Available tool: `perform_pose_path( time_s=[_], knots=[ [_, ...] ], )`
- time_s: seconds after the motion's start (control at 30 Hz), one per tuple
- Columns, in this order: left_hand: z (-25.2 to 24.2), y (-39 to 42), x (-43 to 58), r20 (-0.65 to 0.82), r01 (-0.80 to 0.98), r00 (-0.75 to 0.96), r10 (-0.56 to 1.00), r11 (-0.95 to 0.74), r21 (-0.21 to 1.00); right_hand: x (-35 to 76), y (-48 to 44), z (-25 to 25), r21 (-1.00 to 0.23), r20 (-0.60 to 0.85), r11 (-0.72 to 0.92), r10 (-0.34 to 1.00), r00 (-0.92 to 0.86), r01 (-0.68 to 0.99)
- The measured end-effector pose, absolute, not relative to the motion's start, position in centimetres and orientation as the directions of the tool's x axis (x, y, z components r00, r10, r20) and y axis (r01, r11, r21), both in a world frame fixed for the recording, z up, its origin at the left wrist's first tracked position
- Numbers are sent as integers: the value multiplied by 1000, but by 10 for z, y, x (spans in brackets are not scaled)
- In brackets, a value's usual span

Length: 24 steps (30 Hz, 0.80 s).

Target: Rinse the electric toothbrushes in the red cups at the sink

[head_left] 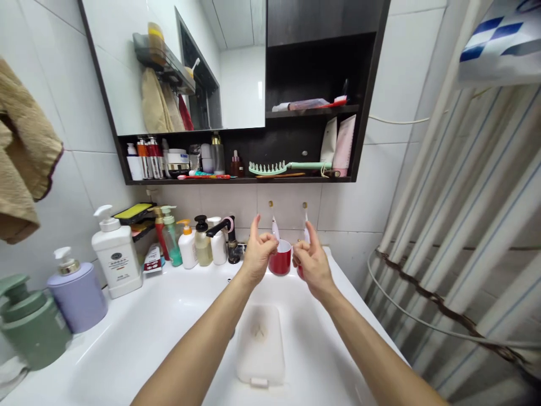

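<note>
Bottles (188, 248) are crowding the sink's (169, 316) left rim, tap (220, 226) behind. Cup (282, 261), holding a toothbrush (275, 228), is standing on the back rim between my hands. Left hand (257, 254) and right hand (311, 264) are both clenching into fists, thumbs up, just beside it, gripping nothing.

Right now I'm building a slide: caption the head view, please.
Thumbs up: left hand and right hand above the sink, before a red cup.

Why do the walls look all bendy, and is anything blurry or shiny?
Head view: the wide lens bends the cabinet and curtain near the edges; bright, even light, soft shine on the sink; the left hand and right hand are sharp, the corners slightly smeared.
</note>
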<state>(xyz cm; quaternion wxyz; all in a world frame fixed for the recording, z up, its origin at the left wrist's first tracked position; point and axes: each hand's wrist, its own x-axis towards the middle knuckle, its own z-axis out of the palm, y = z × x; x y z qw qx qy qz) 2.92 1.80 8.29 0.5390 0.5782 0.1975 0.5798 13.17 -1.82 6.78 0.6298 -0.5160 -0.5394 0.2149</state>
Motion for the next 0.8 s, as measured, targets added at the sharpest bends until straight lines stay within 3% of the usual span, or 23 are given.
perform_pose_path(
  time_s=[0.07, 0.13, 0.3, 0.53, 0.67, 0.8],
  knots=[
    [101, -9, 22, 499, -539, 329, 802, -274, 796, 121, -40, 89, -829, 550, 558, 806, 219, 29],
    [112, -29, 18, 494, -581, 385, 780, -212, 786, 113, -57, 103, -801, 563, 585, 808, 173, -126],
    [107, -42, 15, 447, -617, 397, 802, -127, 777, 104, -67, 103, -829, 474, 518, 851, 225, -211],
    [92, -32, 17, 131, -396, 544, 829, 116, 911, 101, -54, 88, -919, 377, 394, 881, 285, -4],
    [77, -21, 23, 7, -275, 556, 831, 176, 945, 114, -27, 76, -929, 353, 275, 859, 371, 248],
    [49, -8, 26, -115, -164, 515, 849, 230, 959, 152, 9, 55, -859, 374, 67, 760, 532, 508]
  ],
)
